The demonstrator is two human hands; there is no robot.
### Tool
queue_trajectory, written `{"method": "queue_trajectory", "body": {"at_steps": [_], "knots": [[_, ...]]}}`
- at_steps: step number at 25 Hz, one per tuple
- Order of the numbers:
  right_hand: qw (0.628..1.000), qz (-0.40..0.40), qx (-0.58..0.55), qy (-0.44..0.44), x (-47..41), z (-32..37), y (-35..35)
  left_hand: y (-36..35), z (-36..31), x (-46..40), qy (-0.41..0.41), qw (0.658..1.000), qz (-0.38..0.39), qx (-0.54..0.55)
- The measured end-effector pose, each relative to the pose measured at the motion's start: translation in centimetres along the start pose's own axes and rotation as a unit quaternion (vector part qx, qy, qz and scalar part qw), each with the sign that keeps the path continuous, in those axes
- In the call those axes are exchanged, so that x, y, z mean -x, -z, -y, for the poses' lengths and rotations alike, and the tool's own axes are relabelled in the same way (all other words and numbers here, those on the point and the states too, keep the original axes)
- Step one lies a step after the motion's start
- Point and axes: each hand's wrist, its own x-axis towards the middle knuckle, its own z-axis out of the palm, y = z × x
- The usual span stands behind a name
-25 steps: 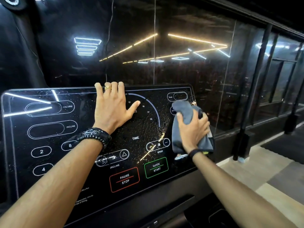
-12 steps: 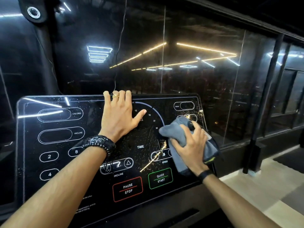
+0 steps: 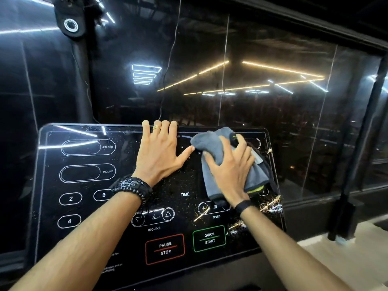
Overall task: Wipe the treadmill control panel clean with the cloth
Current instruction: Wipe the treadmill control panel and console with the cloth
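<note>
The grey cloth [image 3: 226, 162] is pressed by the spread fingers of the right hand [image 3: 231, 171] near the control panel's [image 3: 88, 238] upper right corner, the left hand [image 3: 159, 156] lies flat, fingers together, and droplets elsewhere suggest much is left.

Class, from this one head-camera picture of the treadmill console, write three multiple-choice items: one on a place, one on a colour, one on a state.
1. Where is the grey microfibre cloth on the glossy black control panel?
A upper right
B lower left
C off the panel

2. What colour outlines the QUICK START button?
A red
B green
C blue

3. How does the left hand lie?
A fist
B gripping the cloth
C flat, fingers straight

Key: 1 A, the right hand presses it there; 2 B, a green frame shows; 3 C, its palm rests on the panel.
</note>
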Motion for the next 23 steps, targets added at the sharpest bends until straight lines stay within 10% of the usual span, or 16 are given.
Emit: {"method": "queue_trajectory", "body": {"at_steps": [4, 10, 18, 23], "knots": [[0.997, 0.015, -0.013, 0.068, 3.0, -5.0, 1.0, 0.0, 0.0, -0.1, 0.002, 1.0, -0.008, 0.006], [0.998, -0.006, 0.006, -0.07, -3.1, -1.6, -0.3, 0.2, -0.1, 0.0, 0.021, 1.0, -0.019, 0.014], [0.987, 0.048, -0.024, 0.153, 8.2, -1.5, 2.2, 2.9, 5.7, 6.9, 0.065, 0.994, -0.091, 0.023], [0.998, 0.019, -0.023, -0.061, 2.1, 3.4, 1.1, 3.6, 12.5, 11.9, 0.15, 0.987, -0.052, -0.018]]}}
